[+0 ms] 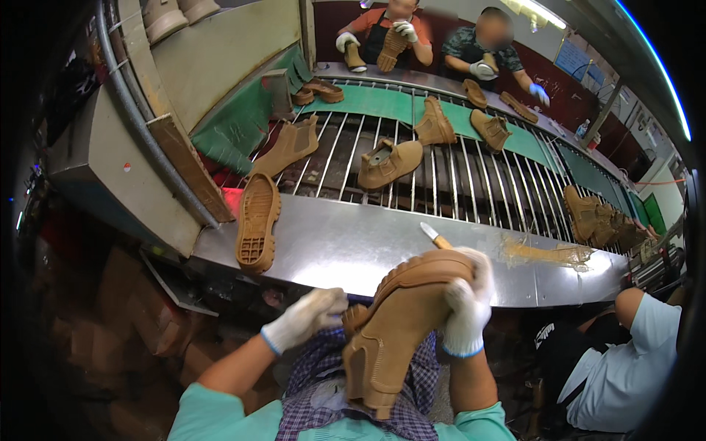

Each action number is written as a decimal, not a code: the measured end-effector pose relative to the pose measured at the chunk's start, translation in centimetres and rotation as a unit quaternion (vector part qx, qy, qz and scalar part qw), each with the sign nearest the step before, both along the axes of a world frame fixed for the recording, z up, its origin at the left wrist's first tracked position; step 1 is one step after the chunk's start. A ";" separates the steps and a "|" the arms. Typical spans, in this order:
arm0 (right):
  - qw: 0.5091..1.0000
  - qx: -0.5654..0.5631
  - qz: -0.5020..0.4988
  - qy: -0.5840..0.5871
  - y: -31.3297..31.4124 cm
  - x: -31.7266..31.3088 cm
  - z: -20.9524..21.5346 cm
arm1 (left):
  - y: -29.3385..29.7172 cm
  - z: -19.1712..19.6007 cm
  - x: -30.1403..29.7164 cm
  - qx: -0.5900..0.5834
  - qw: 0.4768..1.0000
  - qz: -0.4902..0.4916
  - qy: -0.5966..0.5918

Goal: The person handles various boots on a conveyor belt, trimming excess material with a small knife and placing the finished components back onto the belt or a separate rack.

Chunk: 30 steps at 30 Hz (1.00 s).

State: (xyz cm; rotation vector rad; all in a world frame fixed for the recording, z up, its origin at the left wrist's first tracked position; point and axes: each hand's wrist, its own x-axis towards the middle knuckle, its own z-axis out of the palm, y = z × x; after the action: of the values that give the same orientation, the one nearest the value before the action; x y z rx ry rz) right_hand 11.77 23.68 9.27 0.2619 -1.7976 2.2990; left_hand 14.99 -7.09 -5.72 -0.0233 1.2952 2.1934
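A tan suede ankle boot (397, 331) lies upside down over my lap, its sole toward the steel ledge. My right hand (467, 309), in a white glove, grips the boot's toe and sole edge. My left hand (309, 317), also gloved, presses against the boot's heel end at the left. A small tool with a pale blade and orange handle (435, 237) lies on the ledge just beyond the boot. A loose tan sole (257, 220) rests tread up on the ledge to the left.
A conveyor of metal rods (471, 176) carries several tan boots (388, 163) behind the steel ledge (346, 250). Glue smears (548, 253) mark the ledge at right. Two people work across the line; another sits at my right (632, 360). A grey machine housing (110, 169) stands at left.
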 end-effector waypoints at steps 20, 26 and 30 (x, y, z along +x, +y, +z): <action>0.938 0.289 0.191 0.009 -3.5 -18.1 -12.6 | 4.0 28.8 -9.5 -0.690 0.638 -0.139 0.313; 0.841 -0.523 0.139 -0.026 -6.9 -14.2 -9.4 | 1.9 26.3 -8.1 -0.672 0.677 -0.062 0.293; 0.829 -0.554 0.060 -0.050 -7.3 -12.7 -10.1 | -0.4 23.6 -3.0 -0.657 0.664 -0.025 0.355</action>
State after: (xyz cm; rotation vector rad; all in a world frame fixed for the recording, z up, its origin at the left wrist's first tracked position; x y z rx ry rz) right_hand -0.93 16.40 -0.79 0.0388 -0.2205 3.0135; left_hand 11.95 -7.52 17.90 0.3249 2.9732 0.6852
